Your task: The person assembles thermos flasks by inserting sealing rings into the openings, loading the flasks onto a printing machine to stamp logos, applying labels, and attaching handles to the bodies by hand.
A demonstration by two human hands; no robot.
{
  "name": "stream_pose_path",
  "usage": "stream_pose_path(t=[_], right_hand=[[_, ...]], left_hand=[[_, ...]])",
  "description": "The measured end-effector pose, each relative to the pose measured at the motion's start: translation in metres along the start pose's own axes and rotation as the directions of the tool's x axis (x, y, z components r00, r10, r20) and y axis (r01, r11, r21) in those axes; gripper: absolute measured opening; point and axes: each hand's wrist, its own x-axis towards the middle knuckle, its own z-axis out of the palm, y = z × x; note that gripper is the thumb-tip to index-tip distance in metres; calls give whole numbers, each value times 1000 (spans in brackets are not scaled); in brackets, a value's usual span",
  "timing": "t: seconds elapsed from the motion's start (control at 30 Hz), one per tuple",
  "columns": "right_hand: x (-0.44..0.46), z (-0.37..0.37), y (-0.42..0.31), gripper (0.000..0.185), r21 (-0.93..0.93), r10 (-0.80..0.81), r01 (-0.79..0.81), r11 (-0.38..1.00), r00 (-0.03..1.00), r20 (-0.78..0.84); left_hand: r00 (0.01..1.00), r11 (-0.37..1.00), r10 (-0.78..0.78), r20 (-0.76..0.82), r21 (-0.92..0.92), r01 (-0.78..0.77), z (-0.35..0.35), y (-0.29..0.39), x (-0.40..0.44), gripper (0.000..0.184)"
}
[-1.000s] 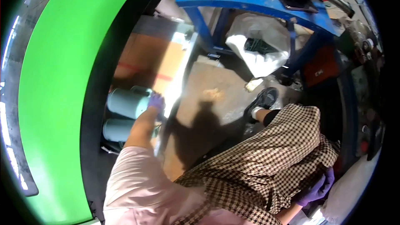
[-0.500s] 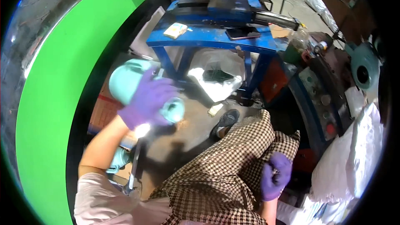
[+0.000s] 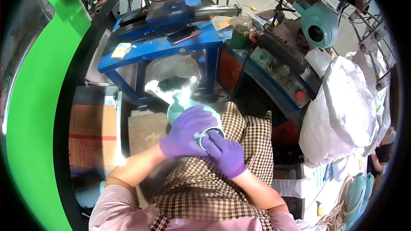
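Observation:
A hollow teal plastic vessel with a round opening is held over my lap. My left hand, in a purple glove, wraps across its side. At the rim of the opening is my right hand, also gloved in purple, with its fingers bent and closed together, some reaching over the edge. Whether those fingers pinch something small is hidden. The far end of the vessel is partly covered by my left hand. Checked apron cloth lies beneath both hands.
A blue metal table ahead carries a phone and a small pale block. To the right stand a control panel, another teal vessel and a white sack. A cardboard box sits left.
My left hand has brought the teal vessel from the left to over my lap. My right hand has risen from the apron to the vessel's opening. The view has turned right.

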Motion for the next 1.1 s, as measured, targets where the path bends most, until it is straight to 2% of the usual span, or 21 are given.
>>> stream_pose_path(t=[0.07,0.13,0.17,0.23,0.27,0.37,0.43,0.47,0.5,0.53,0.57,0.6,0.63,0.7,0.77,0.83,0.9,0.93,0.97,1.03,1.1], right_hand=[[0,-1,12,20,-91,3,8,996,992,123],[-19,4,12,10,-197,4,35,980,981,194],[-25,10,9,13,-178,65,-30,984,978,198],[-33,13,-3,24,-156,188,-155,976,957,222],[-29,7,-6,20,-113,216,-187,976,892,396],[-30,6,-4,32,-26,272,-308,951,794,543],[-24,-18,-2,39,113,214,-263,958,920,330],[-28,-38,-1,40,170,189,-236,957,949,253],[-33,-59,0,42,222,163,-199,954,971,174],[-37,-86,10,42,268,122,-152,951,985,123],[-37,-118,28,41,147,69,-79,986,995,70],[-37,-151,46,41,17,16,-16,1000,1000,16],[-47,-187,57,41,-255,-12,11,967,1000,-4],[-45,-255,66,26,-493,114,-234,838,958,-262],[-49,-306,98,19,-565,286,-419,711,906,-313],[-53,-344,135,20,-381,507,-605,699,795,-333],[-57,-363,178,22,-296,705,-731,615,678,-209],[-56,-369,195,22,-443,740,-706,552,660,-130],[-57,-370,209,25,-514,680,-610,603,730,-67],[-55,-373,218,22,-538,697,-596,597,717,-21],[-53,-379,233,22,-559,744,-622,548,668,-14]], left_hand=[[1000,1000,-6,-7,2,6,4,4,0,60],[996,995,91,2,44,-91,19,0,-6,58],[984,982,174,21,76,-175,23,-2,-4,58],[979,977,195,51,77,-199,24,-4,-5,59],[976,974,205,68,80,-210,23,-5,-9,59],[954,947,195,229,209,-244,17,-14,-11,61],[938,949,-3,347,297,-107,-6,-16,14,62],[984,961,-87,155,273,42,-1,-63,5,63],[944,947,-314,-104,42,320,-6,-96,5,57],[923,953,-216,-317,135,270,-21,-106,6,64],[937,939,-14,-348,317,131,-34,-113,7,72],[917,935,33,-397,338,112,-40,-112,11,74],[920,929,38,-389,353,110,-44,-112,9,74],[917,923,-1,-400,352,155,-44,-117,0,74],[907,902,28,-419,401,157,-51,-103,-3,74],[875,924,-10,-484,331,194,-54,-92,-13,75],[851,924,-29,-524,312,224,-57,-70,-15,74],[852,921,-35,-522,315,231,-55,-59,-17,74],[853,918,-40,-520,319,237,-54,-46,-18,74],[898,914,-18,-439,357,193,-51,-17,-16,72],[964,956,28,-263,289,51,-51,-4,-25,75]])
